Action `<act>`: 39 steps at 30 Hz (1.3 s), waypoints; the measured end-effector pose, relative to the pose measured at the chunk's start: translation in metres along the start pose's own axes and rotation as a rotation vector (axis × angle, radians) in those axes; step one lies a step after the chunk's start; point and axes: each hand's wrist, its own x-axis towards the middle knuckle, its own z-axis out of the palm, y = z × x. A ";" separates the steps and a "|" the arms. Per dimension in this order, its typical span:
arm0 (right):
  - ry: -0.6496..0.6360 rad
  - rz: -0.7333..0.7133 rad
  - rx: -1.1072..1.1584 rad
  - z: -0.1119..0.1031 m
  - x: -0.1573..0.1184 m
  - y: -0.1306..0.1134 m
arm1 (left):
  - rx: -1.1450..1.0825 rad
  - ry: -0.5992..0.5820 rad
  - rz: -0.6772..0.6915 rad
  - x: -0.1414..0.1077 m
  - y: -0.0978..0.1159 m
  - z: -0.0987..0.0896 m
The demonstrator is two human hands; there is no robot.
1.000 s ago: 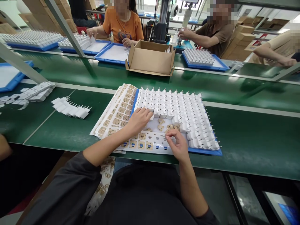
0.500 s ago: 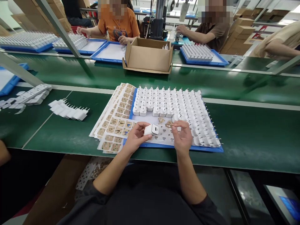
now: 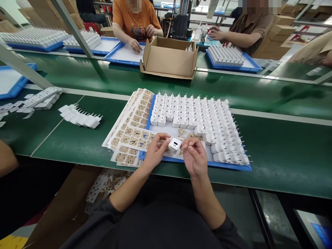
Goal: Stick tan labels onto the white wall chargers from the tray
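Between the fingers of my left hand [image 3: 156,151] is a white charger [image 3: 175,143], its face with a dark port slot turned up towards me. My right hand [image 3: 195,157] pinches a small brown sticker piece [image 3: 182,150] close to the charger's right side. Both hands are over the front of a blue-rimmed tray [image 3: 233,167]. Rows of white chargers [image 3: 192,110] with pins upward fill the tray's back and right. Sheets of brown stickers [image 3: 137,135] overlap its left edge. A loose brown piece [image 3: 181,131] lies in the tray, behind my hands.
White parts with pins [image 3: 80,117] lie on the green table [image 3: 280,152] at left, beside more white pieces [image 3: 46,98]. A cardboard box [image 3: 168,61] stands beyond the tray. Two people work across the table, near other blue trays [image 3: 252,63]. Another person's arm shows at far left.
My right hand has moved in towards the charger with the brown piece. The charger's face has turned more upward. Across the table, the orange-shirted person's hands have moved.
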 end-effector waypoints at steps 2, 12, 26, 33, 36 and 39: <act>0.044 -0.009 0.003 0.000 -0.002 0.002 | 0.041 0.058 0.073 -0.002 -0.002 0.003; 0.150 0.051 -0.074 0.007 -0.013 0.011 | 0.239 -0.110 0.359 -0.012 -0.005 -0.010; 0.170 -0.071 -0.490 0.000 -0.018 0.005 | 0.379 -0.097 0.541 -0.015 -0.005 -0.007; 0.152 -0.085 -0.532 0.002 -0.018 0.003 | 0.399 -0.102 0.534 -0.014 -0.004 -0.007; 0.157 -0.095 -0.544 0.003 -0.018 0.003 | 0.389 -0.098 0.537 -0.014 -0.005 -0.007; 0.167 -0.110 -0.558 0.005 -0.020 0.003 | 0.384 -0.094 0.546 -0.014 -0.006 -0.007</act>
